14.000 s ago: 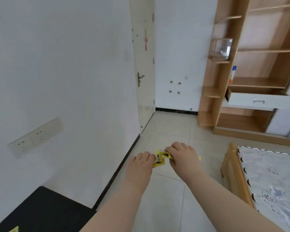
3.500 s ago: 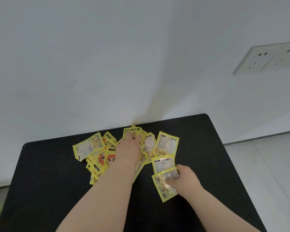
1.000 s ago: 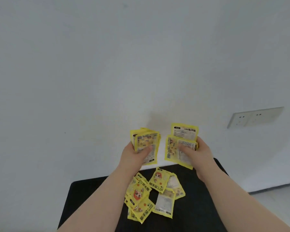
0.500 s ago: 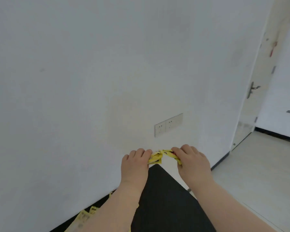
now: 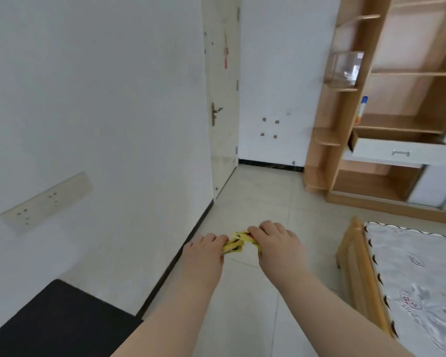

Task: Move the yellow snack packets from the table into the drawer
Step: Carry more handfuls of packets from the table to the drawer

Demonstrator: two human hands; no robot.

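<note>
White walls and a pale tiled floor (image 5: 255, 197) fill the view, where 1 second ago it was the black surface (image 5: 57, 320) and the wall behind it. The yellow snack packets (image 5: 235, 244) are bunched edge-on between the 2 hands, low and out in front over the floor. The left hand (image 5: 204, 253) grips its bundle with fingers curled over the top. The right hand (image 5: 276, 243) is clenched round its own, and the 2 bundles touch in the middle. A moment back these packets were held upright like fans above the surface; now they are tipped flat and the person has swung round to face the room.

Only a near corner of the surface shows, bottom left, under the socket plate (image 5: 47, 202). The packets left lying on it are out of sight. Across the floor, well apart from the hands, the white drawer (image 5: 397, 152) stands pulled open in the wooden wall unit (image 5: 343, 140), with the door (image 5: 220, 99) to its left and the bed (image 5: 410, 274) to the right.

By my reading, this load is on its way to the drawer, and at least 1 more trip looks needed
</note>
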